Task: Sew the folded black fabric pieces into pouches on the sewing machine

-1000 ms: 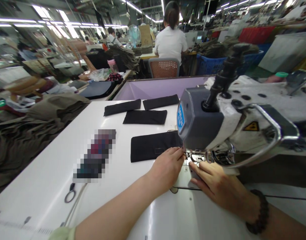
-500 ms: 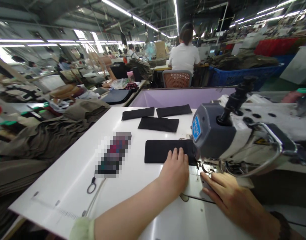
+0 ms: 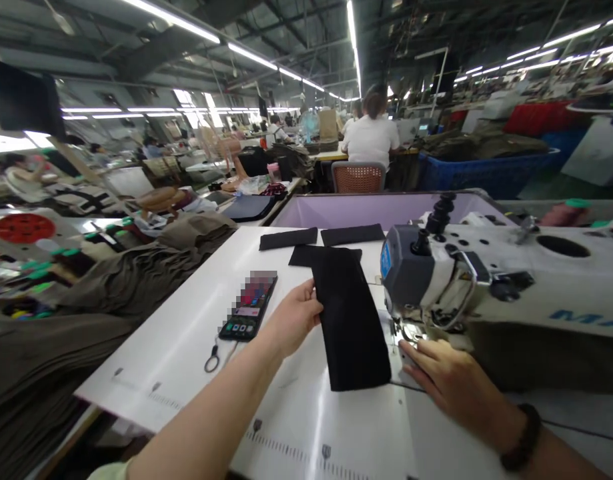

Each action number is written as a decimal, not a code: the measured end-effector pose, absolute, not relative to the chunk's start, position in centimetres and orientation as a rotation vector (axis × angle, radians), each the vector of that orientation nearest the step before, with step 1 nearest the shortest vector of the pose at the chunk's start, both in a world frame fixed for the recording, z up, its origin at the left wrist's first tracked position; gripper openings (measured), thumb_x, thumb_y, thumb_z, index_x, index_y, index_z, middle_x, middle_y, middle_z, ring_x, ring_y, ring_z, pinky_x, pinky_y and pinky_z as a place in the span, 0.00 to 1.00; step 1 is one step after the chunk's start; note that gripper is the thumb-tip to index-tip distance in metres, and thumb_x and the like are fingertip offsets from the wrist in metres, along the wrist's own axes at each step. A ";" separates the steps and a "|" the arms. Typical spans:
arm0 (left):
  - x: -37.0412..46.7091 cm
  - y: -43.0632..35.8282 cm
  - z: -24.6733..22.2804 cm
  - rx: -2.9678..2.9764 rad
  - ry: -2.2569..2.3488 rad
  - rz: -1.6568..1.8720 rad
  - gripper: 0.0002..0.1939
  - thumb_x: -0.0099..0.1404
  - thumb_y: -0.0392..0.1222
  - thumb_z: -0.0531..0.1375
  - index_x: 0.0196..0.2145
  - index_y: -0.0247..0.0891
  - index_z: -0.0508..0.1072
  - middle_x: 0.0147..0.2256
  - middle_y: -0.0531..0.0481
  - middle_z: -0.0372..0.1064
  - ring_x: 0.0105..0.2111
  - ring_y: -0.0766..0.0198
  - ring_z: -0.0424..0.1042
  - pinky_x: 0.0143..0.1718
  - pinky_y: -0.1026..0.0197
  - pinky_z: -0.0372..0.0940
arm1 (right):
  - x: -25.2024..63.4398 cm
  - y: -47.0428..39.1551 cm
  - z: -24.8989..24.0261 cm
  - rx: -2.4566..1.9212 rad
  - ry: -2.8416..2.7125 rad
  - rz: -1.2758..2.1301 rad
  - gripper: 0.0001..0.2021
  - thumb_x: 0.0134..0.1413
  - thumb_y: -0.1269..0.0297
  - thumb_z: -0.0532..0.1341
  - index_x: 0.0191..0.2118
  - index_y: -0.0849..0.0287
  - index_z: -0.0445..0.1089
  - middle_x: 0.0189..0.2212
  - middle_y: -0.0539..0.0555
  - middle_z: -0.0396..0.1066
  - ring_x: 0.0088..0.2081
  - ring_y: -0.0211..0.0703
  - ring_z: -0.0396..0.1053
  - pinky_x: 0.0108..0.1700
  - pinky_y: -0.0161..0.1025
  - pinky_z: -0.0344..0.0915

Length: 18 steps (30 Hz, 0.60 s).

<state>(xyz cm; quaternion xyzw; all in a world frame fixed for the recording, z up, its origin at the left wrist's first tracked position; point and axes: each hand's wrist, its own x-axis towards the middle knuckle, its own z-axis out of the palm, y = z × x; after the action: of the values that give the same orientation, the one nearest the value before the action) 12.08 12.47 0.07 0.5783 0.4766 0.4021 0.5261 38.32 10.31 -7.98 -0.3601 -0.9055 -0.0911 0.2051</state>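
A black rectangular fabric piece point(image 3: 353, 327) is pinched at its left edge by my left hand point(image 3: 297, 313), turned lengthwise toward me over the white table. My right hand point(image 3: 443, 370) lies at the sewing machine's point(image 3: 411, 267) needle area, fingers stretched out beside the presser foot, with no fabric visible under them. Behind the held piece, another black fabric piece point(image 3: 302, 256) lies partly covered. Two more lie farther back, a left black strip point(image 3: 289, 238) and a right black strip point(image 3: 352, 234).
A phone point(image 3: 249, 310) with a ring strap lies left on the white table point(image 3: 186, 353). Dark cloth piles point(image 3: 86, 313) crowd the left side. Beyond a purple panel point(image 3: 346, 210), a person in white point(image 3: 370, 143) sits facing away. A blue basket point(image 3: 479, 175) holds dark cloth.
My left hand has gone from lying flat on the black fabric piece to pinching its edge. The piece has come away from the needle area and turned. My right hand stays by the needle.
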 end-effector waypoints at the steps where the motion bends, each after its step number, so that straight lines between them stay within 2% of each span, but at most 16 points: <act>1: 12.3 11.9 -1.0 1.399 1.205 0.940 0.28 0.51 0.30 0.50 0.52 0.29 0.58 0.41 0.39 0.65 0.39 0.54 0.68 0.40 0.54 0.65 | 38.3 10.3 -7.9 -1.012 -2.528 -0.231 0.20 0.62 0.60 0.42 0.41 0.64 0.68 0.29 0.56 0.68 0.27 0.39 0.66 0.30 0.37 0.62; 3: 12.5 10.7 -3.0 1.524 1.439 0.921 0.26 0.53 0.31 0.51 0.52 0.28 0.58 0.46 0.35 0.61 0.45 0.51 0.64 0.44 0.48 0.62 | 38.3 10.2 -7.7 -1.031 -2.538 -0.182 0.20 0.62 0.60 0.43 0.41 0.64 0.68 0.28 0.56 0.68 0.27 0.39 0.66 0.30 0.37 0.61; 4: 12.6 10.0 -3.6 1.588 1.506 0.924 0.26 0.54 0.30 0.51 0.52 0.28 0.57 0.50 0.34 0.56 0.50 0.50 0.59 0.49 0.45 0.57 | 38.4 10.2 -7.7 -1.039 -2.542 -0.161 0.19 0.62 0.60 0.43 0.41 0.64 0.68 0.28 0.56 0.67 0.27 0.39 0.65 0.30 0.37 0.61; 6: 13.0 8.6 -4.2 1.966 1.594 0.852 0.23 0.56 0.28 0.50 0.51 0.29 0.59 0.54 0.36 0.50 0.54 0.50 0.51 0.53 0.44 0.51 | 38.4 10.2 -7.5 -1.049 -2.549 -0.131 0.18 0.62 0.61 0.44 0.41 0.64 0.68 0.28 0.55 0.67 0.27 0.38 0.65 0.31 0.37 0.60; 9: 14.7 6.6 -4.1 2.664 1.355 0.491 0.17 0.61 0.28 0.50 0.49 0.30 0.63 0.51 0.39 0.56 0.48 0.53 0.59 0.48 0.50 0.60 | 38.5 9.9 -7.2 -1.031 -2.549 -0.094 0.17 0.62 0.64 0.44 0.41 0.64 0.68 0.28 0.55 0.66 0.29 0.38 0.64 0.32 0.37 0.59; 12: 17.0 5.8 -4.3 2.873 1.122 0.237 0.16 0.61 0.39 0.58 0.46 0.29 0.65 0.47 0.40 0.61 0.46 0.53 0.61 0.47 0.54 0.62 | 38.4 9.3 -6.6 -0.933 -2.556 0.022 0.17 0.62 0.62 0.44 0.38 0.62 0.69 0.25 0.53 0.65 0.28 0.38 0.62 0.31 0.37 0.57; 14: 18.0 6.3 -4.9 2.928 1.100 0.181 0.17 0.61 0.43 0.59 0.43 0.28 0.67 0.44 0.40 0.64 0.46 0.53 0.61 0.48 0.55 0.60 | 38.2 9.0 -6.2 -0.849 -2.561 0.099 0.18 0.62 0.62 0.44 0.34 0.61 0.69 0.23 0.52 0.63 0.27 0.39 0.60 0.29 0.37 0.55; 18: 18.9 8.7 -5.8 3.002 1.095 0.219 0.15 0.62 0.44 0.58 0.38 0.27 0.70 0.43 0.39 0.64 0.47 0.54 0.61 0.51 0.57 0.56 | 37.9 8.8 -6.0 -0.808 -2.552 0.128 0.18 0.62 0.65 0.44 0.30 0.63 0.69 0.22 0.52 0.62 0.25 0.38 0.58 0.28 0.38 0.53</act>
<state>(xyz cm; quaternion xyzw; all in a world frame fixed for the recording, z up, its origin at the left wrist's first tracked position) 18.86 8.75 -5.81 0.9368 0.3418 0.0683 -0.0309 37.88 8.78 -6.01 -0.2934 -0.9270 0.0465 0.2290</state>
